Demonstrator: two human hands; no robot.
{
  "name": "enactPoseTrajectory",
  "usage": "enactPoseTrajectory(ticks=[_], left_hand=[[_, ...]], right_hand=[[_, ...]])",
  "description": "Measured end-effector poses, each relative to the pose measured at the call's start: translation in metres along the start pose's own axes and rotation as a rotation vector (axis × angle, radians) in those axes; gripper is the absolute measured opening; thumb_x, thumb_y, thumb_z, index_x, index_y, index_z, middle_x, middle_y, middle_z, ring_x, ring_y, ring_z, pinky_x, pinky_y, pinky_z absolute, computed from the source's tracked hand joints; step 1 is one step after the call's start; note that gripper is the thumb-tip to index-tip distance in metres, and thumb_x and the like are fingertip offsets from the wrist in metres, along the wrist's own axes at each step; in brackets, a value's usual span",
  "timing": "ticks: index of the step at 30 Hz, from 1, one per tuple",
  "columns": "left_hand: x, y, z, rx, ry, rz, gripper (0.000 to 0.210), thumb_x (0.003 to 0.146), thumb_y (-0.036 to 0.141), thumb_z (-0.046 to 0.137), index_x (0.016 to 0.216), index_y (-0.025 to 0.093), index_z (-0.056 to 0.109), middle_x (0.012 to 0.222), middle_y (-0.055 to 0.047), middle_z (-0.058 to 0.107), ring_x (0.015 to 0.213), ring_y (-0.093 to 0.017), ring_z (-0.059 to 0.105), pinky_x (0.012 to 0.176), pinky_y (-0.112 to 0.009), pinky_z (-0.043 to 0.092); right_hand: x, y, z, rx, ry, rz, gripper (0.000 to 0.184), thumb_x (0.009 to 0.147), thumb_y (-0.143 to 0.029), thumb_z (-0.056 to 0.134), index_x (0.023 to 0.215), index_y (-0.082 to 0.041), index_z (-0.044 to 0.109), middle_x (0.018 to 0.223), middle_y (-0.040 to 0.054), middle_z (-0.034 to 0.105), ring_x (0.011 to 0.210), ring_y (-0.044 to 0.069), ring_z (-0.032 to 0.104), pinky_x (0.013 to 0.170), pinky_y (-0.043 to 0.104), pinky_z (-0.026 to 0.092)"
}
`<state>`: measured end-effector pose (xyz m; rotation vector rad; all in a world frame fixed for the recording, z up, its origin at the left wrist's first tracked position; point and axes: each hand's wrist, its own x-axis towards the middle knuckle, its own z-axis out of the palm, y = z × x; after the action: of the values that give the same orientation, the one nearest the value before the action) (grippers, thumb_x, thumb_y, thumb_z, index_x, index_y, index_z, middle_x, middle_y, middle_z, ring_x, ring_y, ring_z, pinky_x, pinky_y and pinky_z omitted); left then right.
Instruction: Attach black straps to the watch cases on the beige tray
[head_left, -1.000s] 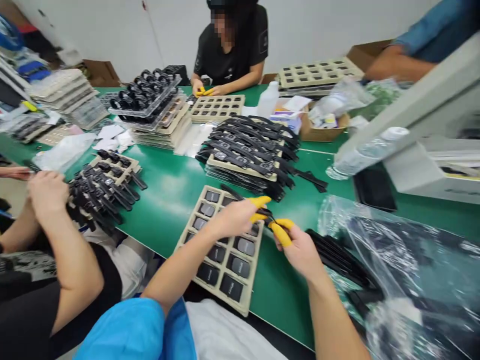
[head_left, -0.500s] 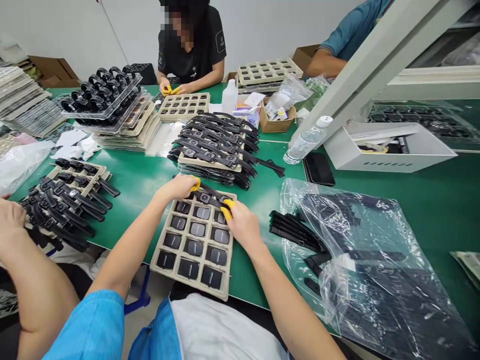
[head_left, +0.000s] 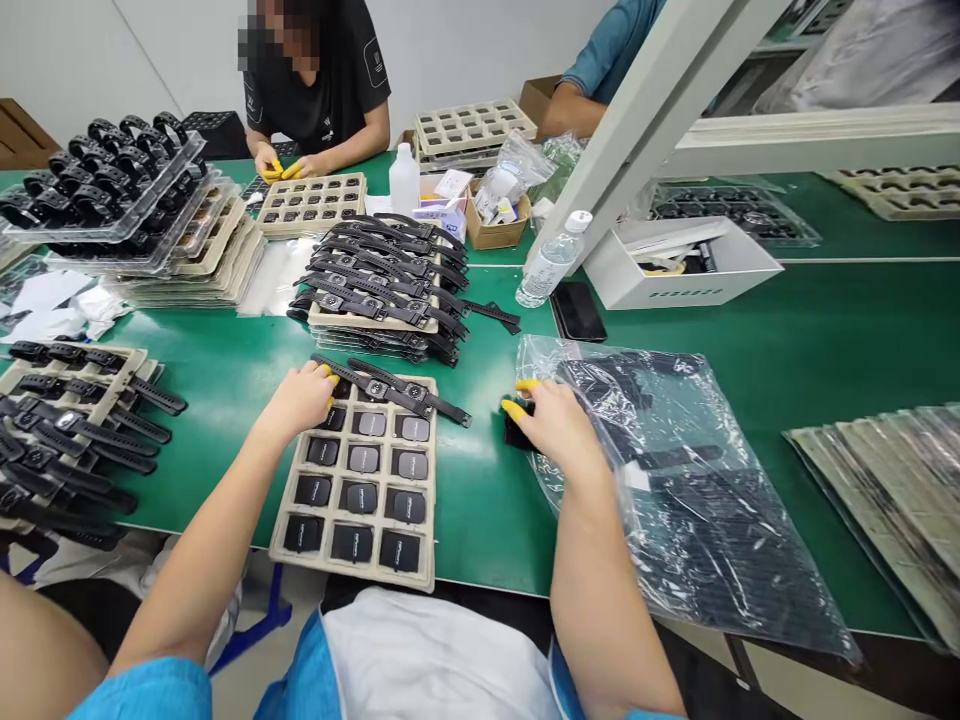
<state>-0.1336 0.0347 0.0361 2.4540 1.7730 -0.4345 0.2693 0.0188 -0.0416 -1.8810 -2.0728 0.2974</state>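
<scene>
Landmark: the beige tray (head_left: 300, 555) of dark watch bodies lying at the near edge of the green table (head_left: 787, 340).

Left hand (head_left: 300, 398) is resting at the tray's far left corner, fingers curled, yellow-capped fingertips (head_left: 327, 372) touching the end of a black watch (head_left: 352, 376) lying slantwise across the tray's far row. Whether it is actually pinching the strap, cannot tell. A second strapped watch (head_left: 416, 392) is lying just beside the first, its strap end overhanging the tray's right edge.

Right hand (head_left: 555, 425) is sitting on the table right of the tray, well apart from the watches. Fingers are bent down over a small stack of black straps (head_left: 517, 432) at the mouth of a clear plastic bag (head_left: 712, 540); yellow fingertips are touching the stack, the grip itself hidden under the hand.

Beyond the tray, a pile of finished watches (head_left: 382, 285) is stacked on more trays. Beyond-right of the tray: a water bottle (head_left: 553, 262), a dark phone (head_left: 578, 311), a white box (head_left: 682, 270). Left of the tray, more strapped watches are lying on another tray (head_left: 124, 360). Across the table, a person in a black shirt (head_left: 322, 80) is working over a tray, yellow caps on the fingers too.
</scene>
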Motion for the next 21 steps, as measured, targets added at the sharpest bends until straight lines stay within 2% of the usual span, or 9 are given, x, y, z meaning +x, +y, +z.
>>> enactPoseTrajectory(ticks=[3, 6, 9, 11, 13, 15, 18, 19, 21], left_hand=[[0.002, 0.004, 0.005, -0.013, 0.032, -0.018, 0.023, 0.093, 0.017, 0.050, 0.104, 0.015, 0.070, 0.117, -0.020, 0.068, 0.119, -0.038, 0.056, 0.093, -0.048, 0.048], [0.006, 0.003, 0.007, 0.015, 0.049, -0.024, 0.023, 0.096, 0.021, 0.047, 0.103, 0.015, 0.068, 0.116, -0.020, 0.068, 0.118, -0.038, 0.056, 0.092, -0.048, 0.048], [0.003, -0.002, 0.002, 0.008, 0.053, -0.050, 0.024, 0.100, 0.026, 0.044, 0.103, 0.017, 0.066, 0.114, -0.018, 0.070, 0.116, -0.035, 0.057, 0.093, -0.045, 0.049], [-0.004, -0.002, -0.006, -0.135, 0.099, -0.084, 0.024, 0.101, 0.030, 0.045, 0.106, 0.018, 0.064, 0.113, -0.016, 0.071, 0.111, -0.032, 0.061, 0.093, -0.042, 0.050], [-0.011, 0.008, -0.013, -0.393, 0.179, -0.114, 0.024, 0.102, 0.036, 0.048, 0.112, 0.019, 0.061, 0.112, -0.012, 0.072, 0.104, -0.028, 0.065, 0.089, -0.038, 0.052], [-0.015, 0.028, -0.016, -0.698, 0.273, -0.102, 0.026, 0.101, 0.041, 0.052, 0.117, 0.021, 0.055, 0.112, -0.009, 0.073, 0.100, -0.024, 0.069, 0.086, -0.035, 0.054], [-0.010, 0.071, -0.007, -1.093, 0.367, 0.028, 0.027, 0.102, 0.040, 0.051, 0.120, 0.021, 0.047, 0.116, -0.011, 0.072, 0.100, -0.020, 0.071, 0.087, -0.033, 0.056], [-0.007, 0.086, -0.002, -1.176, 0.371, 0.083, 0.027, 0.102, 0.039, 0.049, 0.121, 0.020, 0.045, 0.117, -0.012, 0.071, 0.100, -0.020, 0.071, 0.087, -0.034, 0.057], [0.001, 0.110, 0.008, -1.235, 0.360, 0.192, 0.027, 0.103, 0.035, 0.047, 0.124, 0.019, 0.045, 0.121, -0.015, 0.069, 0.106, -0.021, 0.071, 0.093, -0.037, 0.059]], right_hand=[[0.001, 0.018, 0.002, -0.049, -0.114, 0.021, 0.024, 0.094, -0.033, 0.064, 0.111, -0.020, 0.074, 0.114, 0.0144, 0.069, 0.110, 0.036, 0.057, 0.092, 0.048, 0.047], [0.002, 0.014, 0.006, -0.068, -0.130, 0.038, 0.020, 0.094, -0.031, 0.060, 0.107, -0.020, 0.072, 0.112, 0.0140, 0.067, 0.112, 0.035, 0.055, 0.090, 0.047, 0.046], [0.002, 0.007, 0.008, -0.072, -0.123, 0.070, 0.019, 0.090, -0.031, 0.060, 0.103, -0.018, 0.067, 0.111, 0.0148, 0.066, 0.110, 0.035, 0.054, 0.090, 0.048, 0.045], [0.003, 0.004, 0.007, -0.050, -0.089, 0.090, 0.017, 0.088, -0.031, 0.061, 0.099, -0.019, 0.063, 0.106, 0.0149, 0.065, 0.108, 0.035, 0.055, 0.092, 0.049, 0.045], [0.003, 0.001, 0.003, 0.018, -0.021, 0.084, 0.011, 0.088, -0.031, 0.059, 0.093, -0.021, 0.058, 0.099, 0.0139, 0.064, 0.106, 0.035, 0.056, 0.096, 0.052, 0.044], [0.004, -0.006, -0.003, 0.176, 0.085, 0.054, 0.011, 0.090, -0.033, 0.057, 0.094, -0.022, 0.056, 0.099, 0.0136, 0.065, 0.105, 0.034, 0.058, 0.100, 0.054, 0.044], [0.000, -0.028, -0.012, 0.633, 0.247, 0.019, 0.027, 0.093, -0.046, 0.064, 0.106, -0.024, 0.057, 0.107, 0.0123, 0.066, 0.102, 0.031, 0.064, 0.097, 0.050, 0.051], [-0.003, -0.038, -0.013, 0.819, 0.256, 0.014, 0.033, 0.092, -0.052, 0.068, 0.108, -0.025, 0.058, 0.105, 0.0107, 0.067, 0.097, 0.029, 0.066, 0.093, 0.047, 0.054], [-0.011, -0.060, -0.014, 1.168, 0.160, -0.005, 0.041, 0.089, -0.060, 0.075, 0.105, -0.026, 0.059, 0.096, 0.0066, 0.067, 0.081, 0.025, 0.067, 0.079, 0.043, 0.058]])
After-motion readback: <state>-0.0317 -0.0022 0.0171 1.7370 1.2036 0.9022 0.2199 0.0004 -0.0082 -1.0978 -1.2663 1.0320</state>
